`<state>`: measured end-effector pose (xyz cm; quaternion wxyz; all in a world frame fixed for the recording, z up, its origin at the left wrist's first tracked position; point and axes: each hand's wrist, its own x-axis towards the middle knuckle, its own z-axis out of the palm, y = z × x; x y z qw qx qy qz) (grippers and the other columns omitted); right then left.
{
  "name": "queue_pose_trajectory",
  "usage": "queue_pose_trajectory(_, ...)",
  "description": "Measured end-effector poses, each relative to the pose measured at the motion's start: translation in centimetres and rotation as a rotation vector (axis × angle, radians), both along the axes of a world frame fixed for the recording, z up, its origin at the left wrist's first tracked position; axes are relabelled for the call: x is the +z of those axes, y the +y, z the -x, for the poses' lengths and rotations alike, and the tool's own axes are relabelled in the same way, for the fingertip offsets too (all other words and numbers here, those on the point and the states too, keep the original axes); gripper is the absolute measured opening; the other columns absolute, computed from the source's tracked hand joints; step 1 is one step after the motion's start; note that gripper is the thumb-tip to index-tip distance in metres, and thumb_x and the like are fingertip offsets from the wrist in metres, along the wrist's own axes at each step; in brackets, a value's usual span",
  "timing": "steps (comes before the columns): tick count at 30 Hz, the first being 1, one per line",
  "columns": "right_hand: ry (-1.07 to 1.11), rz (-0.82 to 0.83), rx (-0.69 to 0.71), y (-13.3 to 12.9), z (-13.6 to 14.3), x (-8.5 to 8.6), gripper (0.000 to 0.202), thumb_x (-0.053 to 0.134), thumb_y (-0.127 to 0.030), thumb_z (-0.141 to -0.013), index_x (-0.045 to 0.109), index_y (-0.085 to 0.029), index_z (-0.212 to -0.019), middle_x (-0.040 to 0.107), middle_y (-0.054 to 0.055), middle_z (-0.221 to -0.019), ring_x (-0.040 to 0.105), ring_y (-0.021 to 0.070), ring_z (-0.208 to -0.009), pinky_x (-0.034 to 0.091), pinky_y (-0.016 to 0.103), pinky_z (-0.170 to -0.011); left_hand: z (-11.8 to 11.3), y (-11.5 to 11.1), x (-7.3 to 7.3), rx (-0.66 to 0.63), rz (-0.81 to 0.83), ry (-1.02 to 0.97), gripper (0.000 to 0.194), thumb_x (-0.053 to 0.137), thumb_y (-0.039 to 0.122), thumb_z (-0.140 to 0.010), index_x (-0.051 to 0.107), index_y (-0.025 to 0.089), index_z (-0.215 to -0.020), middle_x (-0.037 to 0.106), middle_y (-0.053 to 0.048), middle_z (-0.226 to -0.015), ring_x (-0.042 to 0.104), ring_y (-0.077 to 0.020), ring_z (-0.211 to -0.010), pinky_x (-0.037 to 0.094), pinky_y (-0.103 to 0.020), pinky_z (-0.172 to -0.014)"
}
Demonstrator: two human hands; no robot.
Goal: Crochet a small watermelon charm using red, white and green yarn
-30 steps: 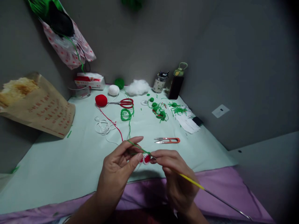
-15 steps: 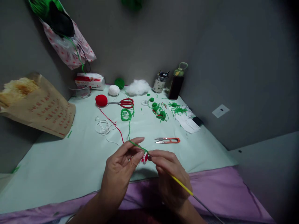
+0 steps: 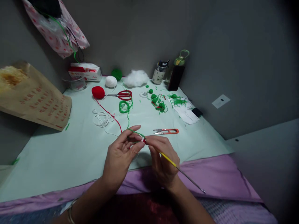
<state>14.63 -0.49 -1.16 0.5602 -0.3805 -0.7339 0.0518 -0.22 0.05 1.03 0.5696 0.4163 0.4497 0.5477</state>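
In the head view, a small red-and-white crochet piece (image 3: 143,140) is pinched between thumb and fingers of the left hand (image 3: 119,154) above the desk's (image 3: 70,163) near part; green yarn (image 3: 128,119) is led past the index finger. The hook (image 3: 168,159) is clamped in the fingers of the right hand (image 3: 164,158), its long axis slanted rightward past the desk's near edge.

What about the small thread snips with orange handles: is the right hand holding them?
No, the orange-handled thread snips lie on the pale green cloth, while the right hand holds a yellow-handled crochet hook.
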Motion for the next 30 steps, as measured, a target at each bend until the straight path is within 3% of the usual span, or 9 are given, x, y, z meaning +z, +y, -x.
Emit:
queue_pose_trajectory(6,-0.019,0.028,-0.027,-0.4,-0.6,-0.4,0.034,0.057,-0.007,-0.100,0.069,-0.025,-0.125,0.076,0.007,-0.102,0.075,0.0208,-0.093,0.065,0.036,-0.079,-0.2,0.0,-0.2,-0.028,0.059,-0.083,0.047,0.084,0.025,-0.082,0.070,0.020,-0.126,0.068,0.001,-0.086,0.065,-0.0150,-0.083,0.055,-0.027,-0.083)
queue_pose_trajectory(11,-0.241,-0.239,-0.010,-0.4,-1.9,-1.1,0.048,0.068,-0.010,-0.094,0.066,-0.025,-0.140,0.074,0.007,-0.101,0.074,0.0216,-0.091,0.065,0.032,-0.074,0.1,-0.2,0.4,-0.233,0.295,-0.435,0.057,0.089,0.025,-0.077,0.070,0.019,-0.130,0.067,0.000,-0.087,0.062,-0.0126,-0.080,0.051,-0.025,-0.082)
queue_pose_trajectory(13,-0.178,-0.151,0.060,-0.5,-2.3,-0.7,0.049,0.065,-0.008,-0.095,0.065,-0.027,-0.140,0.075,0.006,-0.101,0.074,0.0210,-0.090,0.064,0.032,-0.074,0.3,-0.2,0.7,-0.319,0.393,-0.498,0.057,0.091,0.026,-0.075,0.072,0.016,-0.129,0.068,-0.002,-0.087,0.062,-0.0130,-0.080,0.051,-0.025,-0.082)
queue_pose_trajectory(15,-0.023,0.067,0.120,-0.6,-2.5,0.1,0.039,0.060,-0.008,-0.098,0.071,-0.028,-0.130,0.075,0.006,-0.101,0.073,0.0212,-0.091,0.063,0.035,-0.076,0.5,0.0,0.8,-0.306,0.403,-0.484,0.056,0.091,0.025,-0.076,0.072,0.016,-0.128,0.068,-0.002,-0.086,0.061,-0.0122,-0.077,0.049,-0.024,-0.079)
queue_pose_trajectory(19,0.415,0.322,0.225,-0.3,-2.6,1.1,0.021,0.057,-0.019,-0.101,0.077,-0.024,-0.099,0.069,0.004,-0.084,0.067,0.0201,-0.078,0.058,0.035,-0.070,0.7,0.2,0.9,-0.204,0.280,-0.363,0.048,0.089,0.023,-0.079,0.075,0.018,-0.125,0.064,0.001,-0.082,0.055,-0.0102,-0.075,0.045,-0.020,-0.074)
queue_pose_trajectory(22,0.561,0.385,0.316,0.1,-2.2,1.1,0.017,0.060,-0.023,-0.101,0.077,-0.025,-0.097,0.070,0.003,-0.085,0.066,0.0183,-0.074,0.057,0.033,-0.067,0.6,0.1,0.6,-0.252,0.208,-0.316,0.046,0.088,0.025,-0.081,0.076,0.023,-0.126,0.064,0.001,-0.085,0.057,-0.0114,-0.082,0.046,-0.021,-0.079)
queue_pose_trajectory(24,0.529,0.396,0.314,0.2,-1.8,0.9,0.016,0.062,-0.021,-0.101,0.078,-0.026,-0.099,0.074,0.004,-0.090,0.069,0.0183,-0.079,0.058,0.032,-0.069,0.5,0.1,0.3,-0.292,0.191,-0.295,0.046,0.087,0.027,-0.083,0.075,0.027,-0.128,0.064,0.001,-0.087,0.058,-0.0120,-0.085,0.047,-0.022,-0.082)
queue_pose_trajectory(27,0.422,0.331,0.203,-0.2,-1.4,0.5,0.022,0.059,-0.015,-0.101,0.077,-0.026,-0.106,0.075,0.003,-0.092,0.070,0.0175,-0.079,0.060,0.031,-0.070,0.2,0.0,0.0,-0.255,0.167,-0.252,0.045,0.087,0.025,-0.083,0.076,0.030,-0.127,0.065,0.002,-0.088,0.058,-0.0117,-0.085,0.048,-0.022,-0.083)
queue_pose_trajectory(30,0.114,0.133,0.077,-0.7,-1.5,0.0,0.032,0.063,-0.009,-0.097,0.075,-0.026,-0.122,0.075,0.006,-0.099,0.072,0.0199,-0.088,0.061,0.034,-0.077,-0.3,-0.1,-0.2,-0.177,0.153,-0.293,0.047,0.091,0.025,-0.079,0.079,0.030,-0.124,0.066,0.003,-0.086,0.059,-0.0113,-0.083,0.048,-0.021,-0.082)
